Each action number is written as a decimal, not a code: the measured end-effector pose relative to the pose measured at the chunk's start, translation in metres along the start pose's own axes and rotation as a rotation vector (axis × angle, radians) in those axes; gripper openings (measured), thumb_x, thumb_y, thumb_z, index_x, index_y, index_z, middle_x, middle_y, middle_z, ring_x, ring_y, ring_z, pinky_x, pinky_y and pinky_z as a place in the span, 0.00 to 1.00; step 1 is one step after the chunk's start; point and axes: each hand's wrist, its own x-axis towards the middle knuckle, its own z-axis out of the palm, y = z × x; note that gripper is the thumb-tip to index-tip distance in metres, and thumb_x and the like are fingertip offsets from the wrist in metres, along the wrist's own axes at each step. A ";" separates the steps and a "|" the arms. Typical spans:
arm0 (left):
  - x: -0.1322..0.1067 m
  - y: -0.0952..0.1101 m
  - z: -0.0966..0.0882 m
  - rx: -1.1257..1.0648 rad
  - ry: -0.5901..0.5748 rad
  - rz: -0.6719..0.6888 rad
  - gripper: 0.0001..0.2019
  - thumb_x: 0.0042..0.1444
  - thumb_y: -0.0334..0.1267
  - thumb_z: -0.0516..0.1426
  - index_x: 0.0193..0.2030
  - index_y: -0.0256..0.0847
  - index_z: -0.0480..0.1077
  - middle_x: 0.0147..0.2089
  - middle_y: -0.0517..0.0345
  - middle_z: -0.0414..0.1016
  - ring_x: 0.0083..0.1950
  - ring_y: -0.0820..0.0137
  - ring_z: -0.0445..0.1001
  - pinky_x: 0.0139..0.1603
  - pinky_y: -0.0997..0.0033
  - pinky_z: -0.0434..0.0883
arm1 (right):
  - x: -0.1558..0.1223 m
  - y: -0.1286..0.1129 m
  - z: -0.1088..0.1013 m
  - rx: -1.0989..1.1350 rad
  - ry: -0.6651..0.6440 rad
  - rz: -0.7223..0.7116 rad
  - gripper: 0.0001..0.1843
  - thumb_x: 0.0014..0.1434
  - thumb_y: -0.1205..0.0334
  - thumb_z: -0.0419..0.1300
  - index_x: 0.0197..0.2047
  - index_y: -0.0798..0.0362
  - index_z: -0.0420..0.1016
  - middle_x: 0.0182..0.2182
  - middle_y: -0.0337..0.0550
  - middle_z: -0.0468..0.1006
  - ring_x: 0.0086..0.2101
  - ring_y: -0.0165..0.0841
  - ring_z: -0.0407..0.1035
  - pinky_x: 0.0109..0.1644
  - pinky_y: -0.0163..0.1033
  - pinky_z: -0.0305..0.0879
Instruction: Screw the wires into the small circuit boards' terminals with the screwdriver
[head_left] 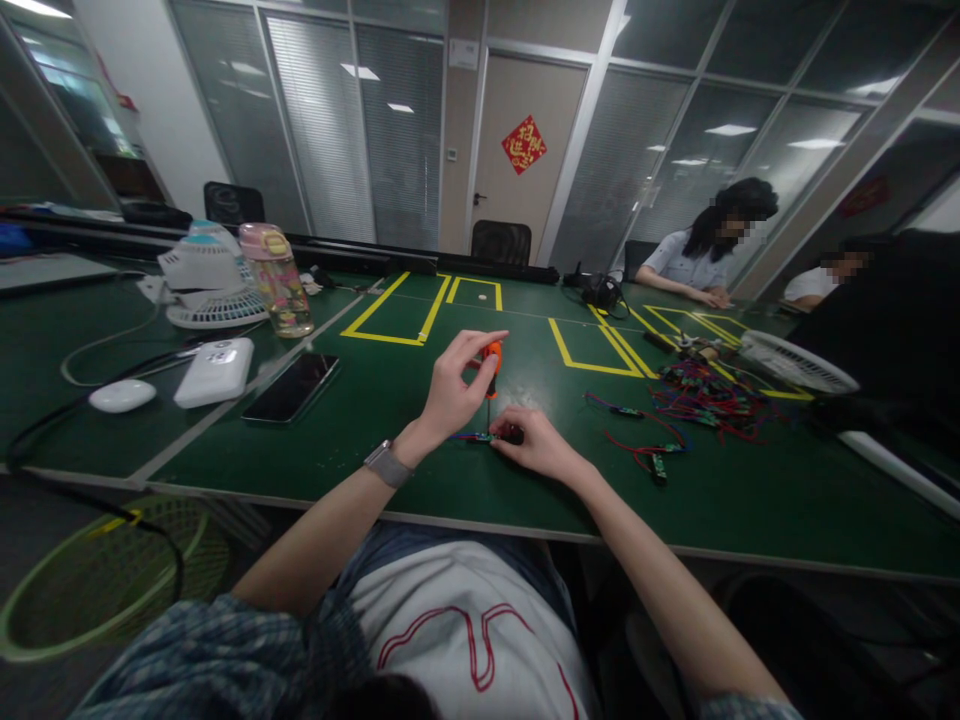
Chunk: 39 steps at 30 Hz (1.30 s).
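My left hand (455, 384), with a watch on its wrist, pinches an orange-handled screwdriver (492, 364) held upright, its tip pointing down onto a small wired circuit part (480, 437) on the green table (390, 450). My right hand (534, 441) is closed on that part and presses it to the table. Both hands meet near the table's middle, close to the front edge.
A tangle of red-wired parts (705, 400) lies to the right, by a white fan (795, 362). To the left lie a black phone (292, 386), a white power bank (215, 371), a white mouse (122, 395), a pink bottle (280, 280) and another fan (204, 283). Two people sit far right. A racket (105, 570) leans below.
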 end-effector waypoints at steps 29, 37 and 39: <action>0.003 -0.001 -0.001 -0.101 -0.016 -0.088 0.13 0.66 0.32 0.51 0.52 0.42 0.74 0.44 0.54 0.70 0.43 0.72 0.71 0.40 0.75 0.72 | 0.001 0.001 0.002 0.016 0.013 0.000 0.05 0.52 0.73 0.64 0.34 0.56 0.77 0.30 0.41 0.74 0.29 0.30 0.69 0.35 0.34 0.65; 0.001 -0.004 0.001 -0.149 -0.004 -0.103 0.12 0.64 0.34 0.55 0.51 0.42 0.74 0.45 0.53 0.71 0.43 0.72 0.73 0.40 0.75 0.73 | 0.001 0.002 0.002 0.020 0.007 0.001 0.05 0.52 0.73 0.64 0.35 0.56 0.77 0.30 0.41 0.75 0.30 0.30 0.69 0.35 0.34 0.65; 0.001 -0.005 0.002 -0.112 0.020 -0.090 0.09 0.61 0.34 0.58 0.48 0.42 0.75 0.43 0.54 0.69 0.42 0.72 0.72 0.39 0.75 0.72 | 0.001 0.003 0.003 0.023 0.007 0.003 0.06 0.52 0.73 0.64 0.35 0.56 0.77 0.30 0.40 0.74 0.29 0.29 0.69 0.34 0.34 0.65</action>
